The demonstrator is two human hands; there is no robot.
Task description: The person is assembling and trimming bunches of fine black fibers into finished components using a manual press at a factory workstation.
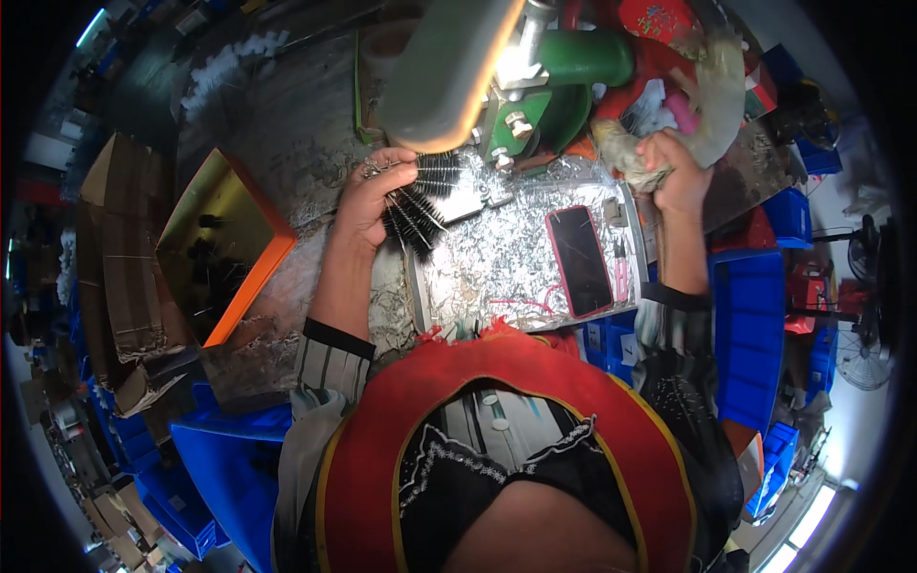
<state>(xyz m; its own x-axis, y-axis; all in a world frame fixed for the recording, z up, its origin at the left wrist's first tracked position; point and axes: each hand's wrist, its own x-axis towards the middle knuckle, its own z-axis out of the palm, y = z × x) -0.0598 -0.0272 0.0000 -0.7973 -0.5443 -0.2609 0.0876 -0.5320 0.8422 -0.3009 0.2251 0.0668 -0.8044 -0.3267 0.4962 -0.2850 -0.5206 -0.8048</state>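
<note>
Several black-bristled wire brushes (413, 222) fan out from my left hand (361, 202), whose thumb and fingers are closed on them near the left edge of the foil-covered work surface (468, 286). Their thin metal stems show among the bristles. Just ahead stands a green machine (554, 110) with large bolts, partly hidden by a long lamp head (435, 81). Over on the right, my right hand (680, 177) is wrapped round a grip bound in pale cloth (621, 153), beside the machine. What lies under the cloth is hidden.
A phone in a red case (581, 263) lies on the foil, with a pink pen (620, 272) beside it. On the left, an orange-edged box (253, 291) holds more black brushes, next to a cardboard box (129, 258). Blue bins (748, 334) stand right and lower left.
</note>
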